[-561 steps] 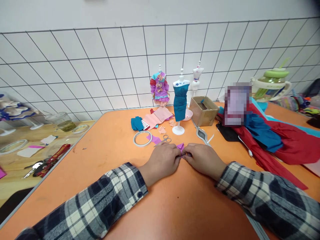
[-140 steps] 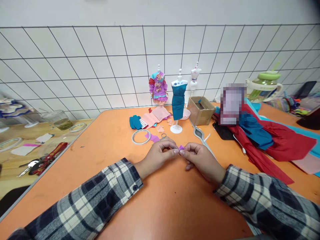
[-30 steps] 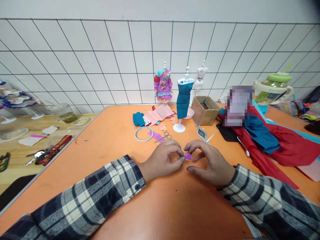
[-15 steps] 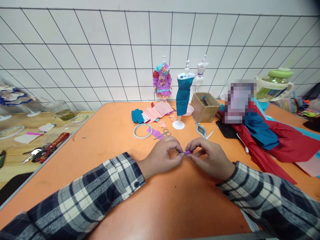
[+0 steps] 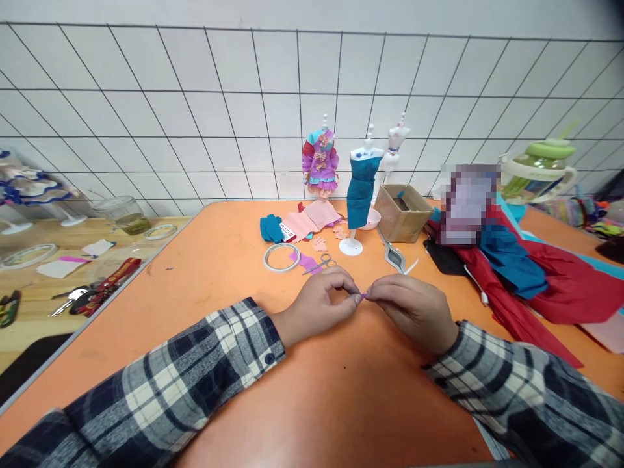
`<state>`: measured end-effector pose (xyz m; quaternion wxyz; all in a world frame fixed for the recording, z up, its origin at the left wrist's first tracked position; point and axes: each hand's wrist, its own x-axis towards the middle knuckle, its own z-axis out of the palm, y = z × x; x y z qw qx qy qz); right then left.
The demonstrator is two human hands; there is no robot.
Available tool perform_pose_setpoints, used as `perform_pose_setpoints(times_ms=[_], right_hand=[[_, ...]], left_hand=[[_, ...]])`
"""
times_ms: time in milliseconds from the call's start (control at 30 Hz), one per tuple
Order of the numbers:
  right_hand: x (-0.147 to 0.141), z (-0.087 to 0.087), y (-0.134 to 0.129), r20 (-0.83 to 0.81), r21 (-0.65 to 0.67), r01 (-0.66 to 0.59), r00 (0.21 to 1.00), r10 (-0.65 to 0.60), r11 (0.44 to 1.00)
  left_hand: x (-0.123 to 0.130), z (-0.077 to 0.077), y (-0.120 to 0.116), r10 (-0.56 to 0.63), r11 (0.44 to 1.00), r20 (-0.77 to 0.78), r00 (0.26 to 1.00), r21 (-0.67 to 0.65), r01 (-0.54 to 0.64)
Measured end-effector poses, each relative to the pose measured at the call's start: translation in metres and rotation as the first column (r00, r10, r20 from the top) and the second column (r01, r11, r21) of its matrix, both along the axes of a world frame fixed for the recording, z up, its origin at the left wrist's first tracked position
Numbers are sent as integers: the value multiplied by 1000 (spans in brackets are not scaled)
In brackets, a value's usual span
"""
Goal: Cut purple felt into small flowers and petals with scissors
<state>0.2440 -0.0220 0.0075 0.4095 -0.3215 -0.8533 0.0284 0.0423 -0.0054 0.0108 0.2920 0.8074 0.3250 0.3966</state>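
A tiny purple piece of fabric [image 5: 364, 296] is pinched between my two hands above the orange table, mostly covered by fingertips. My left hand [image 5: 324, 304] grips its left end between thumb and index finger. From the other side, my right hand [image 5: 414, 309] closes on it, fingers drawn together over it. Just beyond the hands lie small scissors [image 5: 322, 263], a flat purple scrap [image 5: 303, 261] and a roll of tape [image 5: 281, 257]. A small dress form [image 5: 361, 188] wrapped in teal cloth stands behind them.
At the back are a dressed mini form [image 5: 320, 159], a bare form [image 5: 397, 143], a cardboard box [image 5: 402, 213] and pink cloth [image 5: 319, 218]. Grey-handled snips [image 5: 394, 258] lie in front of the box. Red fabric [image 5: 575, 279] and a green-lidded jug [image 5: 539, 172] occupy the right.
My right fingers have closed further over the purple piece, so less of it shows. My left hand keeps its pinch. The view has shifted slightly.
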Motion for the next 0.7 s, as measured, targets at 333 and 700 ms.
perform_pose_setpoints(times_ms=[333,700], right_hand=[[-3,-4,4,65,-157,74,996,-64,985],[-6,-10,6,-46,-525,14,998,-44,851]], left_hand=[[-6,-11,8,37,958,-137,990,288,4],[-13,-10,13,141,732,-409,902,656,183]])
